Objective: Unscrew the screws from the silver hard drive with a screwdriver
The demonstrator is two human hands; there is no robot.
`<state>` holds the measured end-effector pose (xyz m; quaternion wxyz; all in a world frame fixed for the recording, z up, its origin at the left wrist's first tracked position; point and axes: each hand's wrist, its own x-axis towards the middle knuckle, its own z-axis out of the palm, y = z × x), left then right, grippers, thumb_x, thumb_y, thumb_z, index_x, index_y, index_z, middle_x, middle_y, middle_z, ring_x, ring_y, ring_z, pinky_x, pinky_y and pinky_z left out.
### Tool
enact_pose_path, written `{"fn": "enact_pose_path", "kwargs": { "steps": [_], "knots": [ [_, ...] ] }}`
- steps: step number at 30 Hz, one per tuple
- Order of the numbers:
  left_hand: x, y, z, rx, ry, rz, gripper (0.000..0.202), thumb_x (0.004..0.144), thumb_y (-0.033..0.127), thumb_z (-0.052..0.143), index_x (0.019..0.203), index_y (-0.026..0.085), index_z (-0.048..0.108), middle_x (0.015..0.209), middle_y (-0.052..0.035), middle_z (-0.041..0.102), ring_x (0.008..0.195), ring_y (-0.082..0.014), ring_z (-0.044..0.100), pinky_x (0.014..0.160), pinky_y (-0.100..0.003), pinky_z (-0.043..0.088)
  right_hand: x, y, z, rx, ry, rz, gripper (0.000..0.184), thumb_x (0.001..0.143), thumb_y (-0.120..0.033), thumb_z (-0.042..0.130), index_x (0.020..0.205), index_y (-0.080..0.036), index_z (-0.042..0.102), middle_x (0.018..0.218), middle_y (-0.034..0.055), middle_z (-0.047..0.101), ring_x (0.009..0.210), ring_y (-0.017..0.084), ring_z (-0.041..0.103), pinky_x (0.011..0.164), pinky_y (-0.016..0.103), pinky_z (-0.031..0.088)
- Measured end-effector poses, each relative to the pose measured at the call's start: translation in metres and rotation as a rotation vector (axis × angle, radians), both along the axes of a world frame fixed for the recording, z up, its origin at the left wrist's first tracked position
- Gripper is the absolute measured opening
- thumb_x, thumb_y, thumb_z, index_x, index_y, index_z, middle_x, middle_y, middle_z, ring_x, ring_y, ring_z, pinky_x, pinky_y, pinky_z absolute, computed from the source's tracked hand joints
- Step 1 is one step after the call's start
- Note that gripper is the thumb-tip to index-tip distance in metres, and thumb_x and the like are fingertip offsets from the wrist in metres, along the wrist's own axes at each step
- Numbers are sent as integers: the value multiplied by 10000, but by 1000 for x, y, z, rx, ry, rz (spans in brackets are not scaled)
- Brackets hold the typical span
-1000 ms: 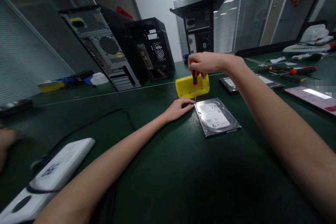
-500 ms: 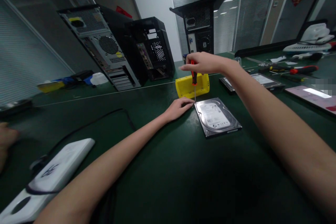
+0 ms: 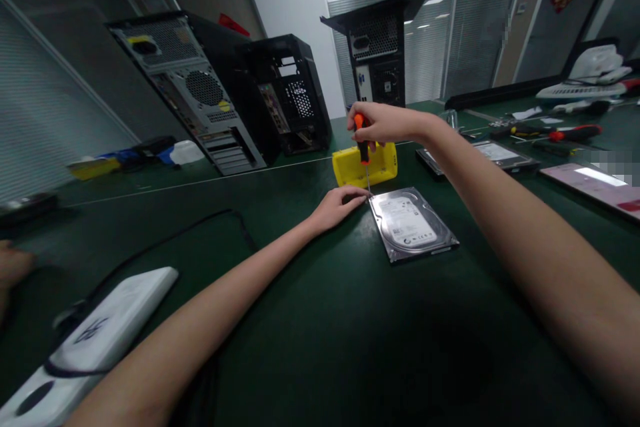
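A silver hard drive (image 3: 407, 220) lies label side up on the dark green table. My right hand (image 3: 373, 125) grips the handle of a red and black screwdriver (image 3: 365, 147) from above. The shaft runs down, slightly tilted, to the drive's far left corner. At that same corner, the thumb and fingers of my left hand (image 3: 340, 205) come together against the drive's edge, close to the screwdriver's tip. Whether a screw is there is too small to tell. Right behind the drive stands a yellow plastic tray (image 3: 350, 168), partly hidden by the screwdriver and my right hand.
Computer cases (image 3: 235, 93) stand at the back, another (image 3: 380, 47) behind my right hand. Another drive (image 3: 500, 153), pliers (image 3: 575, 133) and a pink tablet-like slab (image 3: 590, 183) lie right. A white power strip (image 3: 115, 320) with black cable lies left, near another person's hand (image 3: 14, 263).
The screwdriver's handle has tilted left, and the fingers of my right hand have curled further around it. My left hand and the hard drive keep their places.
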<state>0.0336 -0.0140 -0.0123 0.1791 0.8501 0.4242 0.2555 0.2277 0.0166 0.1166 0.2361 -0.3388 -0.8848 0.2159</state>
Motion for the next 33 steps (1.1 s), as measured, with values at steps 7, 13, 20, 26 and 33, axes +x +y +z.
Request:
{"fn": "enact_pose_path", "kwargs": {
  "steps": [7, 13, 20, 26, 33],
  "knots": [
    [1, -1, 0, -7, -74, -9, 282, 872, 337, 509, 1044, 166, 653, 1073, -64, 672, 949, -168, 616, 827, -298, 482, 5, -9, 11, 63, 108, -20, 313, 779, -163, 521, 1086, -164, 463, 991, 80, 559, 649, 106, 548, 549, 241, 463],
    [0, 0, 0, -16, -39, 23, 278, 861, 340, 524, 1041, 179, 661, 1067, -63, 674, 956, -179, 614, 820, -317, 483, 3, -8, 9, 49, 7, -16, 313, 789, -180, 523, 1098, -164, 472, 962, 81, 572, 669, 119, 555, 560, 250, 467],
    [-2, 3, -3, -61, -47, 28, 271, 856, 325, 527, 1033, 176, 668, 1057, -66, 676, 958, -189, 612, 855, -343, 469, 0, -6, 5, 7, -30, -32, 309, 790, -156, 517, 1096, -146, 483, 881, 75, 572, 626, 109, 545, 543, 246, 459],
    [-2, 4, -4, -78, -46, 43, 282, 849, 344, 542, 1029, 167, 666, 1054, -62, 675, 961, -183, 608, 870, -331, 460, 0, -9, 8, -4, -35, 7, 321, 787, -138, 506, 1107, -133, 478, 878, 70, 563, 624, 94, 536, 530, 218, 442],
    [-3, 4, -3, -87, -37, 45, 292, 848, 348, 540, 1046, 174, 664, 1073, -61, 668, 973, -191, 603, 878, -330, 460, -2, -11, 6, 6, -68, -9, 339, 788, -136, 490, 1126, -122, 486, 867, 75, 574, 601, 95, 534, 540, 237, 451]
  ]
}}
